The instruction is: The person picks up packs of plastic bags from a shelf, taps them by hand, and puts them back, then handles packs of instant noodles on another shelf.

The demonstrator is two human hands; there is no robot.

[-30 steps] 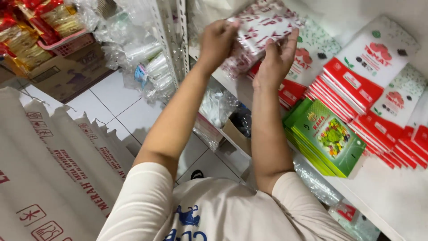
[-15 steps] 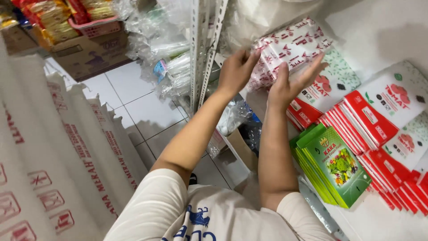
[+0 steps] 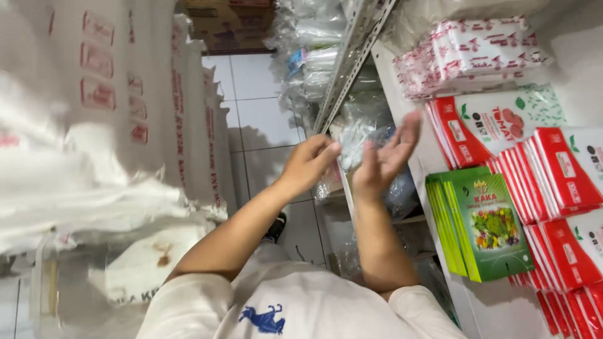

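Both hands are raised in front of the white shelf (image 3: 440, 188), empty and apart from the goods. The left hand (image 3: 309, 164) is loosely curled, fingers half bent, holding nothing; the right hand (image 3: 383, 157) is spread wide with its palm turned up and fingertips pointing toward the stack of red-and-white patterned packets (image 3: 468, 56). That stack, the thing nearest the hands, lies on the shelf above and to the right of the right hand, well apart from it, with its long axis running across the picture and its folded edges facing the shelf's front; the packets in it are too many and too blurred to count. Below it lie one flat white packet with a tomato picture (image 3: 502, 119), rows of red-edged packets (image 3: 559, 188) overlapping like tiles, and one stack of green packets (image 3: 487, 223). White sacks (image 3: 113, 125) lean at the left.
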